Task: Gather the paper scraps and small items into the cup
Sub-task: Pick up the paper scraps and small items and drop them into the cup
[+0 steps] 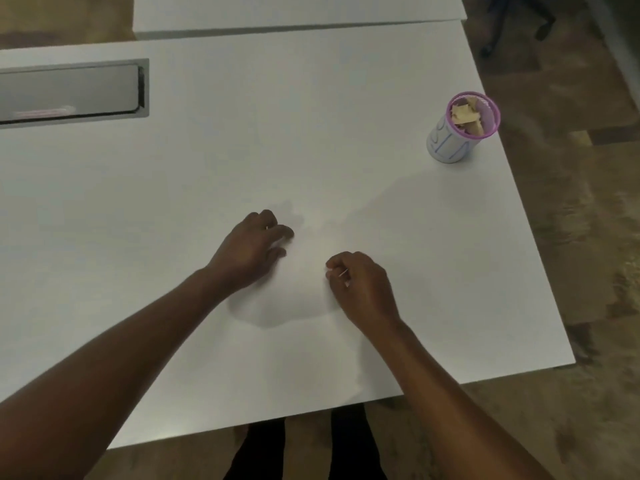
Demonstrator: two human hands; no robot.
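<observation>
There was one cup (459, 131), a pink mesh one, and it held several tan paper scraps (465, 114), too jumbled to count exactly. Two hands were over the one white worktop (242, 133): the left hand (254, 251) and the right hand (360, 285), which pinched one thin stick (343, 273).

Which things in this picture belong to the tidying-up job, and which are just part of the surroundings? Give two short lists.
Part of the job:
- cup with pink mesh rim
- paper scraps already inside it
- thin stick-like item pinched in the right hand
- left hand, fingers spread on the table

Just there:
- white table
- grey cable hatch
- chair base on the floor
</observation>
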